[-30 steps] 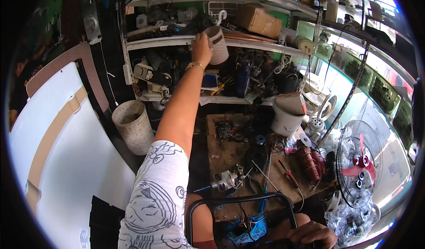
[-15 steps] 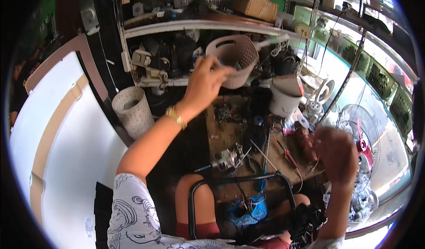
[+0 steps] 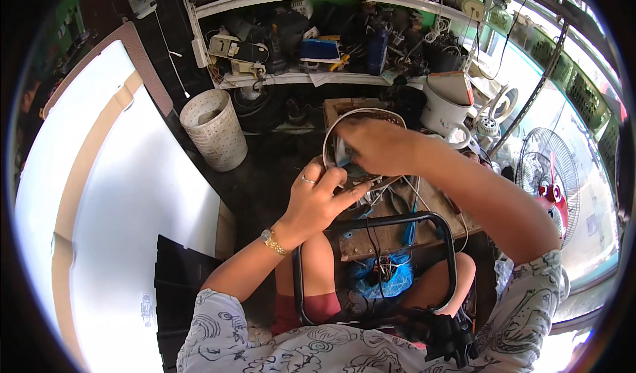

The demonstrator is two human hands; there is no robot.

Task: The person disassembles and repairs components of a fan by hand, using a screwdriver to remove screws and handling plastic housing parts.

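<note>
Basket (image 3: 327,146), held over the bench (image 3: 356,246), grasped at the near-left side by the left hand (image 3: 315,201). Right hand (image 3: 379,149) reaching inside, fingertips hidden: cannot tell whether grasping anything. Probably light, thin and slightly springy, not very fragile; best held by the rim or side wall, fairly level against spilling. Farther out, bucket (image 3: 438,113) to the right, shelf (image 3: 291,79) behind, bin (image 3: 215,138) apart at left.
</note>
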